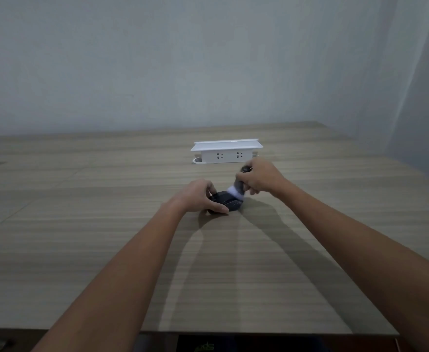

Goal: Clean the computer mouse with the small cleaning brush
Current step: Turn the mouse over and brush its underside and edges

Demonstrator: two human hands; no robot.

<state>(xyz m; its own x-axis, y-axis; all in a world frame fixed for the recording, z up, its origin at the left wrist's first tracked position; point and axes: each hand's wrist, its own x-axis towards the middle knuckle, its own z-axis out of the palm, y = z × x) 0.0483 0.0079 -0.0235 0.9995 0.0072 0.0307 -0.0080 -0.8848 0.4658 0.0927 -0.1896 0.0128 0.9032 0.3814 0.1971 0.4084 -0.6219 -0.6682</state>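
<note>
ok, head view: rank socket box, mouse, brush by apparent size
1. White socket box, clearly largest, though farthest from the camera.
2. Mouse and brush: look alike, both partly hidden, the mouse by the left hand, the brush by the right hand. Not ranking them.

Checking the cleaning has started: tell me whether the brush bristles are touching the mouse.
Touching. The head view shows the brush in the right hand, its white bristles pressed onto the mouse, which the left hand steadies.

Office, wood-grain desk [81, 224], raised white desktop socket box [227, 151], bare wall [157, 59]
</note>
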